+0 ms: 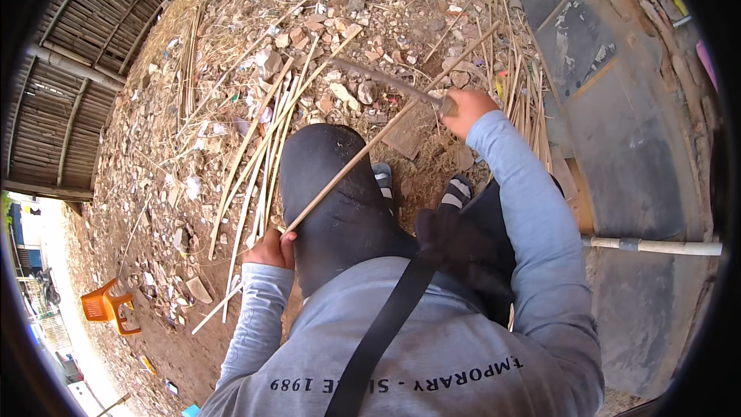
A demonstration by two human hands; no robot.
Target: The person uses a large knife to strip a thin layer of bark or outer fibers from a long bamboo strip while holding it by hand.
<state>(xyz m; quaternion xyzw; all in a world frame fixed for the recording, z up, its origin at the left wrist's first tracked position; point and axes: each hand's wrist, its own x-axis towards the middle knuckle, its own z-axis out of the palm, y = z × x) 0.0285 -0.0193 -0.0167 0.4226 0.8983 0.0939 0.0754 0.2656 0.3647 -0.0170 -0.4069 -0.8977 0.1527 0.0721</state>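
Note:
A long, thin bamboo strip (pixel 359 156) slants up and to the right across my thigh. My left hand (pixel 270 249) is closed round its near end, beside my left knee. My right hand (pixel 468 112) grips the handle of a long-bladed knife (pixel 386 79), whose dark blade points left. The blade crosses the strip toward its far part; whether the edge bites into it I cannot tell. Several pale split bamboo strips (pixel 251 150) lie in a loose bundle along the outside of my left leg, some of them close to my left hand.
Rubble and stones (pixel 363 93) cover the ground ahead. More thin strips (pixel 527 108) lie at the right, beside dark sheets (pixel 633 170) and a white pipe (pixel 664 247). An orange plastic chair (pixel 108 306) stands at the left, below a bamboo-slat wall (pixel 69 85).

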